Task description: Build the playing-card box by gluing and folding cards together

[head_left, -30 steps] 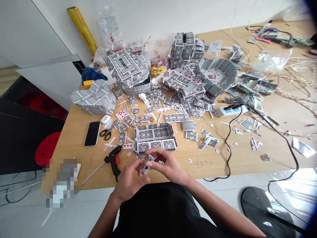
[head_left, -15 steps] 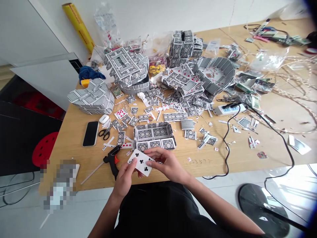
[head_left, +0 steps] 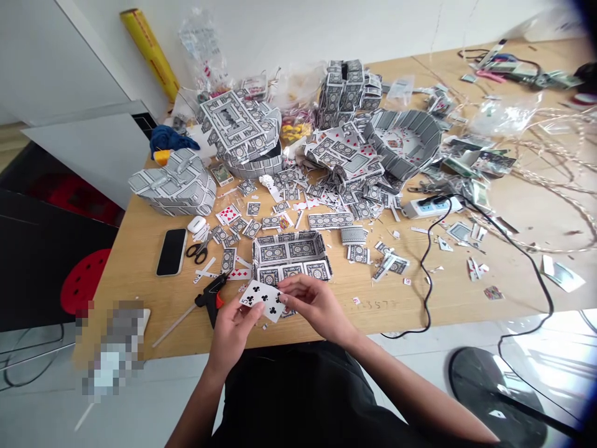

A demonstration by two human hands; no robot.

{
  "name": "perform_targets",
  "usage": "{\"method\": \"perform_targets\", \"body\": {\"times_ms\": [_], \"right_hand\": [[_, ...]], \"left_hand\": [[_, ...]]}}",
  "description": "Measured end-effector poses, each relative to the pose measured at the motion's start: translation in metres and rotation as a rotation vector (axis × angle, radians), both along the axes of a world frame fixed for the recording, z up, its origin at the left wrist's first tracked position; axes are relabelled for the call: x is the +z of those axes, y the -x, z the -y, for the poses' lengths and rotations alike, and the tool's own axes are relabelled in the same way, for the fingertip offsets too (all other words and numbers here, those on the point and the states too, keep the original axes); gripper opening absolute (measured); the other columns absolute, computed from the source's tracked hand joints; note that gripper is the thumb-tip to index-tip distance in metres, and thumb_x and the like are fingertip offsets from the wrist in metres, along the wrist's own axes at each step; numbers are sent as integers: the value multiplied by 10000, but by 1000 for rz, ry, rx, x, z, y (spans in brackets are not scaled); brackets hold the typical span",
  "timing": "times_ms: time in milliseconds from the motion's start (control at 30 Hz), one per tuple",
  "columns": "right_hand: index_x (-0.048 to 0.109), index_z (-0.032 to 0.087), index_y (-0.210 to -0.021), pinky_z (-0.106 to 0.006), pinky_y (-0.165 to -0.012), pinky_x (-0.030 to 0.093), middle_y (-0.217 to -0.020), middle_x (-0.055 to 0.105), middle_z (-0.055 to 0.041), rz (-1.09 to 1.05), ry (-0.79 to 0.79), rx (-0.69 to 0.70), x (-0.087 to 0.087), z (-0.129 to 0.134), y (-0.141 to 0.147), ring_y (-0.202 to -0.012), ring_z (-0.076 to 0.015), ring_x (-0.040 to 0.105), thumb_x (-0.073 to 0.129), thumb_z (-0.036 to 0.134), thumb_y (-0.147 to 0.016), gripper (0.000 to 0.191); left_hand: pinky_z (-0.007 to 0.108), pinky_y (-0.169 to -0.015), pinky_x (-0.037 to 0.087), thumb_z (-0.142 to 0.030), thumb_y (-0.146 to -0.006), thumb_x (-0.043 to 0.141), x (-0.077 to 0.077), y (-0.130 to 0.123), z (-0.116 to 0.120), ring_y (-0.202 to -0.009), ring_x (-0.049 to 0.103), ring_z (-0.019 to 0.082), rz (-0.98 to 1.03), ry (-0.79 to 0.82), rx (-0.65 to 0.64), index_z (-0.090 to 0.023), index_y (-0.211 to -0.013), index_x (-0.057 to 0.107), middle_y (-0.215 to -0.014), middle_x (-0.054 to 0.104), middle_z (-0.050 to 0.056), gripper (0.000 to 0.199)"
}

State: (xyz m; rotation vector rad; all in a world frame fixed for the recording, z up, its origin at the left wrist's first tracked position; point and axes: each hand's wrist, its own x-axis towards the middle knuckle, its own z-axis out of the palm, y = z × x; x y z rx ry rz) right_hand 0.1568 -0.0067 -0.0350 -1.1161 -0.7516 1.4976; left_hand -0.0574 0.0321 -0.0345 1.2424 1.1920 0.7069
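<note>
A five of clubs playing card [head_left: 261, 299] is held face up between my two hands, close to the table's front edge. My left hand [head_left: 232, 330] pinches its lower left side, thumb on top. At the card's right end, my right hand [head_left: 313, 306] grips it between thumb and fingers. Just beyond stands an open rectangular box [head_left: 291, 255] built from playing cards with patterned backs outward. A black glue gun [head_left: 212, 298] with a glue stick in it lies left of my left hand.
Scissors [head_left: 198, 250] and a phone [head_left: 171, 252] lie to the left. Card-built baskets [head_left: 175, 183], a round card bowl [head_left: 405, 143] and many card scraps cover the back. A power strip [head_left: 431, 206] trails a black cable [head_left: 425, 274] over the right side.
The card has shifted slightly up and left and is turned to a flatter angle. My left thumb has slid from its upper left part to its lower edge.
</note>
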Motion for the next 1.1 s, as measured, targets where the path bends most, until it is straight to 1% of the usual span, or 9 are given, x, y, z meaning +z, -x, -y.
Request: {"method": "perform_targets", "body": {"times_ms": [100, 200, 300, 400, 533, 633, 700, 967, 1100], "right_hand": [[822, 213, -1083, -353, -814, 643, -987, 848, -63, 182, -55, 46, 0, 2, -1, -880, -208, 789, 865, 416, -894, 281], [846, 236, -1043, -357, -819, 618, -1013, 859, -55, 347, -140, 71, 0, 4, -1, -904, -220, 795, 796, 341, -947, 150], [843, 253, -1070, -351, -832, 616, -1060, 861, -45, 416, -182, 31, -1, 3, -2, -954, -223, 803, 772, 314, -966, 140], [817, 247, -1142, -353, -864, 632, -1108, 855, -50, 468, -173, -54, 0, 3, -9, -980, -219, 805, 753, 320, -980, 189], [809, 242, -1129, -360, -878, 638, -1100, 856, -47, 564, -143, -82, 5, 9, -25, -966, -216, 803, 703, 323, -1011, 178], [818, 251, -1138, -364, -897, 639, -1103, 864, -38, 631, -136, -64, 7, 23, -35, -966, -220, 812, 681, 319, -1030, 187], [826, 252, -1145, -366, -913, 642, -1120, 867, -38, 664, -133, -54, 5, 36, -38, -995, -229, 821, 661, 320, -1044, 206], [839, 237, -1143, -386, -955, 648, -1124, 870, -52, 692, -3, -59, -13, 78, -37, -1050, -260, 828, 625, 320, -1060, 244], [833, 250, -1134, -371, -891, 661, -1077, 869, -51, 729, -52, -74, -17, 82, -42, -958, -248, 829, 630, 308, -1061, 224]], "left_hand": [[277, -847, 606, -405, -947, 810, -1, 1, -3, -911, 764, 190, -94, -172, -65, -225, -1120, 786, -1017, 813, 42, 250], [262, -857, 586, -298, -986, 770, 1, 2, -7, -916, 744, 168, -196, -431, -208, -245, -1081, 783, -1015, 792, 26, 110], [257, -849, 580, -238, -1029, 710, 12, 3, -21, -915, 739, 156, -251, -621, -322, -248, -1091, 788, -1013, 779, 28, 101], [267, -881, 575, -246, -1042, 702, 27, 1, -53, -977, 746, 165, -355, -771, -289, -252, -1126, 808, -1077, 792, 39, 136], [297, -874, 574, -275, -1048, 691, 36, -10, -114, -954, 747, 176, -450, -920, -224, -228, -1153, 823, -1079, 807, 48, 175], [298, -831, 573, -277, -1050, 676, 32, -25, -149, -932, 748, 180, -469, -1001, -269, -212, -1132, 835, -1067, 812, 56, 190], [301, -833, 570, -282, -1051, 672, 26, -34, -161, -936, 748, 185, -459, -1023, -317, -211, -1122, 840, -1057, 813, 59, 195], [288, -817, 556, -294, -1059, 665, 18, -42, -167, -910, 736, 175, -465, -1068, -391, -216, -1141, 838, -1042, 796, 56, 206], [282, -839, 553, -313, -1070, 647, 21, -43, -169, -940, 737, 175, -507, -1072, -418, -223, -1147, 835, -1067, 798, 56, 222]]}}
